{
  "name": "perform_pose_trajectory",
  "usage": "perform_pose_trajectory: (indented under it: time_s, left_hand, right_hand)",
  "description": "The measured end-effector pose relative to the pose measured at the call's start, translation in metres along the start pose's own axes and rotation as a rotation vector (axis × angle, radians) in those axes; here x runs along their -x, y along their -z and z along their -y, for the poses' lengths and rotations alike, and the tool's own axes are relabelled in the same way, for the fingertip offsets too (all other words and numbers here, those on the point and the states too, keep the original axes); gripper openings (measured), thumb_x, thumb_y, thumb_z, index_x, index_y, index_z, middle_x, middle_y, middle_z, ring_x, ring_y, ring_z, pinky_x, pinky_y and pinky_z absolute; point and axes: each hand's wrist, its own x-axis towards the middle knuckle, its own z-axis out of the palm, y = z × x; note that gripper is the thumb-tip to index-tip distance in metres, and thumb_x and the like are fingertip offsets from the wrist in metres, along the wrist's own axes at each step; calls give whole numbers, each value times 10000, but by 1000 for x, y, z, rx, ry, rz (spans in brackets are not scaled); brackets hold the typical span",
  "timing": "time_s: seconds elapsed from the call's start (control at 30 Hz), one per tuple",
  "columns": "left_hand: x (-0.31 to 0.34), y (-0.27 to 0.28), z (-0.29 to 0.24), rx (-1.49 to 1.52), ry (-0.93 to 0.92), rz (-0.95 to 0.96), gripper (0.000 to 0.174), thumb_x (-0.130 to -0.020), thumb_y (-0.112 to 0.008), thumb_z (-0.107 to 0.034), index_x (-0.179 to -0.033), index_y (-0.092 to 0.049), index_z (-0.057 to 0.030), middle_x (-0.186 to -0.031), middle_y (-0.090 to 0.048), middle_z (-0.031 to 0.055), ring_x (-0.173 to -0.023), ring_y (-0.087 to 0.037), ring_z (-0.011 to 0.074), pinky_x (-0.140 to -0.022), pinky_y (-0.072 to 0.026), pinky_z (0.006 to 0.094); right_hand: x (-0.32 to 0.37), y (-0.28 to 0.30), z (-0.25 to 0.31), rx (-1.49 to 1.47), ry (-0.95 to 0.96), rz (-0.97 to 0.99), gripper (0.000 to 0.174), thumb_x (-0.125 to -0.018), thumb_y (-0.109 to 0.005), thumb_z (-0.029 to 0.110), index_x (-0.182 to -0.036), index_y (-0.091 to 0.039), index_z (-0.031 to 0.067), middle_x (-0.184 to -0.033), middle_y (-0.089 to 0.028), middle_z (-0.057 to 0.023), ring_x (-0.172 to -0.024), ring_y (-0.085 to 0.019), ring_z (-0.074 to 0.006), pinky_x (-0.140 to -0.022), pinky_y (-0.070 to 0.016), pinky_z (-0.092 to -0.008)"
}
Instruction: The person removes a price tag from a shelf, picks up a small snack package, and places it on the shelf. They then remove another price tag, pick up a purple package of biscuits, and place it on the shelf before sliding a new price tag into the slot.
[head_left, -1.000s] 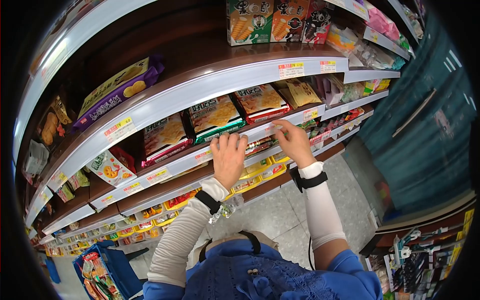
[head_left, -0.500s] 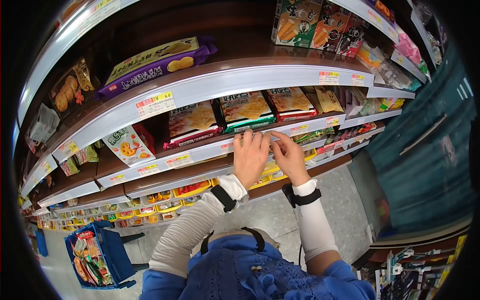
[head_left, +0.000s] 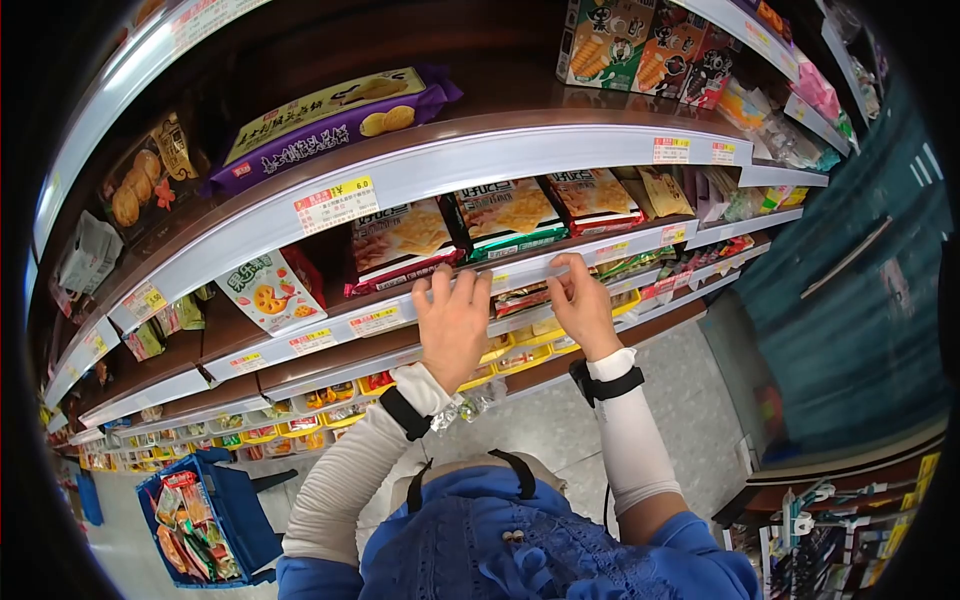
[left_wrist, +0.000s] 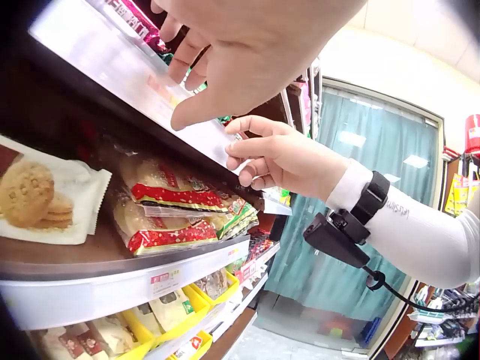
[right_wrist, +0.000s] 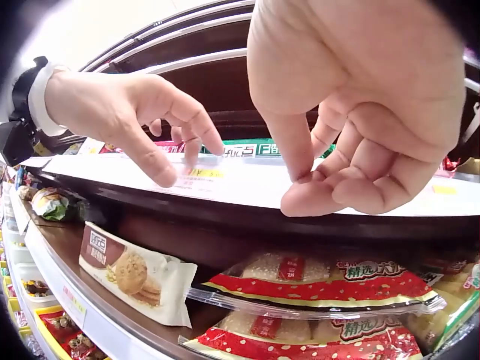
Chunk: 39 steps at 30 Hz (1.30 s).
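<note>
The snack shelving (head_left: 300, 75) filled the view, and the work sat on its long white price strip (head_left: 525, 270), the one running below the cracker packs (head_left: 505, 215) at chest height. Both hands were up at that strip, close together. The left hand (head_left: 452, 325) was an open grip, its fingers spread and lightly bent, the tips resting on the strip's face at a small yellow price label (right_wrist: 199, 173). The right hand (head_left: 583, 305) was a closed grip, fingers curled over the strip's top edge with the thumb beneath; whether a loose tag lay in that pinch could not be told. To do this well, the left fingertips would best hold the label flat and steady while the right worked with small, light movements along the edge, without bending the strip or disturbing neighbouring labels.
</note>
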Motion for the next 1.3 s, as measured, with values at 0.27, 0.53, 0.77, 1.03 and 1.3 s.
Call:
perform_pose_trajectory:
  time_s: [0.27, 0.53, 0.77, 1.03, 1.3]
  left_hand:
    - [7, -1, 8, 117, 7, -24, 315, -752, -650, -76, -1065, -657, -114, -1017, -572, 22, -1034, -484, 266, -909, -326, 438]
    - [12, -1, 7, 170, 29, -27, 399, -689, -656, -64, -1084, -667, -120, -1048, -561, 19, -1042, -480, 259, -910, -323, 442]
    - [13, -3, 6, 184, 36, -32, 418, -688, -652, -52, -1101, -666, -117, -1065, -557, 28, -1039, -477, 263, -912, -321, 442]
    - [13, 0, 5, 180, 44, -21, 419, -695, -655, -50, -1108, -672, -115, -1068, -556, 34, -1039, -474, 262, -915, -319, 443]
    - [14, -1, 4, 187, 55, -21, 403, -723, -649, -33, -1118, -655, -114, -1062, -556, 46, -1046, -474, 275, -917, -319, 442]
  right_hand:
    - [-4, -11, 37, -153, -11, 101, 283, -886, -631, 88, -1166, -593, 94, -718, -651, -91, -543, -601, -153, -537, -483, -305]
    - [-7, -15, 58, -27, 112, 197, 256, -870, -603, 80, -1120, -660, 92, -871, -696, -130, -599, -619, -210, -579, -496, -322]
    - [-7, -20, 51, -27, 159, 213, 214, -876, -592, 94, -1071, -680, 86, -920, -701, -141, -639, -638, -261, -600, -505, -351]
    - [-10, -9, 43, 73, 139, 171, 171, -875, -598, 95, -1027, -674, 90, -879, -695, -134, -666, -653, -287, -601, -509, -361]
    - [-15, 5, 22, 133, 131, 116, 153, -880, -607, 103, -1016, -674, 100, -829, -694, -125, -643, -659, -273, -587, -507, -356]
